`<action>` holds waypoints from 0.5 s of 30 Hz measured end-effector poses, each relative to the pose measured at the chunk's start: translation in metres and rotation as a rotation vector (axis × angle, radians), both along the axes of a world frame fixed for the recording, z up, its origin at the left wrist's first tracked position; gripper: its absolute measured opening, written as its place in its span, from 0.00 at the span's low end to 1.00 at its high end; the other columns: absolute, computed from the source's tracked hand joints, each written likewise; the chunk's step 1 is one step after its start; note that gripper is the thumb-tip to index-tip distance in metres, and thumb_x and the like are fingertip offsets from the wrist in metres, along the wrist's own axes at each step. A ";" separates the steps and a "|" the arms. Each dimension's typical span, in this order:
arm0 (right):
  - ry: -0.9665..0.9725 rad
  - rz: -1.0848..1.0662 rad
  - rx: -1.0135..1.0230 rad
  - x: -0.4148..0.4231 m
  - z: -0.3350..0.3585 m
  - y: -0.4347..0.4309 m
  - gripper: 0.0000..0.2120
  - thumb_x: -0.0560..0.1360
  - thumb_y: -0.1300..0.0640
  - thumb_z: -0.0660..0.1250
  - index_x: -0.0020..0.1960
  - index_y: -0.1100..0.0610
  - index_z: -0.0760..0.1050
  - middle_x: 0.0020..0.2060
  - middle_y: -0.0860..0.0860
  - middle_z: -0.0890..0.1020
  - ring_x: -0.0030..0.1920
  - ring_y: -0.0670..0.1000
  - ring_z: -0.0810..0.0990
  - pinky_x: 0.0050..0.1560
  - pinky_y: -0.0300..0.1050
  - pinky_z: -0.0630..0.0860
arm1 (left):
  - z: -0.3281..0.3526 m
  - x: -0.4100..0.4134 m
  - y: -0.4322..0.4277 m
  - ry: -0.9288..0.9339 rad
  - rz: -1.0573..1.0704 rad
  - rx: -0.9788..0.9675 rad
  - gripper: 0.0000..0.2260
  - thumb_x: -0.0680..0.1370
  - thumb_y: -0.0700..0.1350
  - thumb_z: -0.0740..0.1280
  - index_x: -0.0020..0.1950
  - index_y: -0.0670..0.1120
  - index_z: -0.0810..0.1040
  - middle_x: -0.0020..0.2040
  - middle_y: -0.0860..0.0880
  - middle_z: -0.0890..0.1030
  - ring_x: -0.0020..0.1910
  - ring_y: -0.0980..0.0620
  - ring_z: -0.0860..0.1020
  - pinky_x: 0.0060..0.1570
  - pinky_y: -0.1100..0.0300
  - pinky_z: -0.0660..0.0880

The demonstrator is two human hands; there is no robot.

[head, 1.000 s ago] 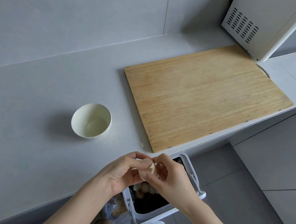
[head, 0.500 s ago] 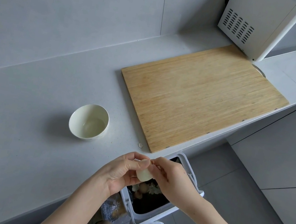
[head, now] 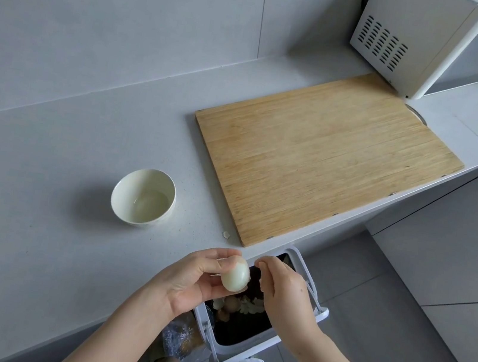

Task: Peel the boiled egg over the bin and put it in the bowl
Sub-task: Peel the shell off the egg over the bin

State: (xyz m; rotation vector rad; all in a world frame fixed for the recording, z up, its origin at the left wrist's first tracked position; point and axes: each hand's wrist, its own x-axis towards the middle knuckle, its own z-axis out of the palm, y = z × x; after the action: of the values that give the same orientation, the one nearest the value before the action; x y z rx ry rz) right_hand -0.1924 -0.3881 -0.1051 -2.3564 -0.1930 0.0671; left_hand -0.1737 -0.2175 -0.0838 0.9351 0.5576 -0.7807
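Note:
My left hand (head: 195,280) grips a boiled egg (head: 236,275), mostly white and smooth, with a small tan bit of shell at its top. The egg hangs over the near-left edge of the white bin (head: 320,314), which stands on the floor below the counter edge and holds shell pieces and dark waste. My right hand (head: 283,291) is just right of the egg, over the bin, no longer touching it, with thumb and forefinger pinched together; I cannot tell whether a shell bit is between them. The cream bowl (head: 123,190) sits on the counter to the far left, holding nothing solid.
A wooden cutting board (head: 322,162) lies on the grey counter (head: 21,224), right of the bowl. A small shell fragment (head: 226,234) rests near the board's front corner. A white microwave (head: 434,46) stands at the back right. Grey cabinet fronts (head: 452,246) and floor lie at the right.
My right hand has pulled away from the egg to the right. More of the egg's white surface is bare. The left hand still holds it over the bin.

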 end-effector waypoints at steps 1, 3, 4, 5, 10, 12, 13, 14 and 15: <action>0.019 0.026 -0.012 0.000 -0.002 -0.002 0.07 0.78 0.61 0.61 0.49 0.59 0.78 0.37 0.46 0.77 0.36 0.45 0.74 0.38 0.33 0.70 | 0.000 0.000 0.001 0.008 0.022 -0.024 0.17 0.67 0.39 0.70 0.55 0.38 0.76 0.52 0.36 0.79 0.52 0.39 0.78 0.48 0.49 0.81; 0.072 0.110 -0.055 -0.001 -0.004 -0.004 0.07 0.76 0.56 0.64 0.49 0.56 0.80 0.40 0.49 0.83 0.40 0.48 0.79 0.41 0.41 0.76 | -0.001 0.000 0.003 0.022 0.053 -0.062 0.16 0.69 0.39 0.69 0.55 0.37 0.75 0.54 0.35 0.78 0.54 0.39 0.78 0.49 0.47 0.80; 0.097 0.137 -0.079 -0.001 -0.005 -0.005 0.08 0.76 0.54 0.65 0.51 0.54 0.80 0.43 0.49 0.84 0.42 0.48 0.80 0.42 0.38 0.76 | -0.001 0.000 0.004 0.025 0.056 -0.071 0.16 0.69 0.39 0.69 0.55 0.36 0.75 0.54 0.34 0.78 0.55 0.39 0.78 0.50 0.47 0.80; 0.123 0.153 -0.101 -0.002 -0.006 -0.006 0.09 0.76 0.53 0.65 0.54 0.52 0.80 0.46 0.47 0.84 0.44 0.47 0.81 0.43 0.33 0.74 | -0.002 0.000 0.004 0.027 0.054 -0.074 0.16 0.69 0.39 0.69 0.55 0.36 0.75 0.55 0.34 0.78 0.56 0.38 0.78 0.51 0.47 0.79; 0.170 0.108 -0.119 -0.001 -0.004 -0.007 0.09 0.75 0.51 0.65 0.52 0.52 0.80 0.45 0.47 0.83 0.38 0.44 0.79 0.39 0.33 0.72 | -0.005 -0.002 0.006 0.037 0.010 0.011 0.16 0.71 0.42 0.68 0.57 0.38 0.77 0.60 0.35 0.78 0.57 0.43 0.77 0.58 0.43 0.75; 0.177 0.023 -0.052 0.000 -0.001 -0.007 0.10 0.74 0.53 0.67 0.41 0.58 0.80 0.34 0.53 0.82 0.30 0.45 0.74 0.32 0.31 0.66 | -0.005 -0.003 0.006 0.031 -0.020 0.072 0.15 0.72 0.43 0.68 0.57 0.40 0.78 0.63 0.36 0.77 0.55 0.44 0.77 0.60 0.43 0.73; 0.189 -0.017 0.001 0.001 0.001 -0.007 0.11 0.73 0.53 0.69 0.37 0.60 0.79 0.31 0.54 0.81 0.28 0.46 0.72 0.30 0.32 0.66 | -0.005 -0.004 0.006 0.034 -0.012 0.080 0.14 0.73 0.43 0.68 0.56 0.40 0.78 0.63 0.36 0.76 0.53 0.45 0.78 0.60 0.44 0.74; 0.204 -0.051 0.069 0.003 0.004 -0.006 0.11 0.72 0.54 0.70 0.36 0.60 0.79 0.29 0.55 0.80 0.27 0.46 0.71 0.29 0.33 0.66 | -0.005 -0.004 0.005 0.042 0.009 0.070 0.13 0.73 0.42 0.67 0.56 0.39 0.78 0.63 0.35 0.76 0.52 0.44 0.78 0.57 0.47 0.76; 0.230 -0.086 0.140 0.004 0.009 -0.006 0.11 0.70 0.54 0.72 0.34 0.60 0.79 0.28 0.54 0.80 0.27 0.45 0.71 0.29 0.33 0.67 | -0.004 -0.004 0.004 0.050 0.032 0.050 0.13 0.73 0.41 0.68 0.56 0.38 0.78 0.62 0.35 0.77 0.52 0.44 0.78 0.53 0.50 0.78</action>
State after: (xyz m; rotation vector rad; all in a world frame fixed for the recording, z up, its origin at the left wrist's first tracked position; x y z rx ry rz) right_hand -0.1883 -0.3936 -0.0958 -2.1940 0.0160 0.2727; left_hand -0.1780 -0.2130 -0.0878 0.9526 0.6366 -0.7662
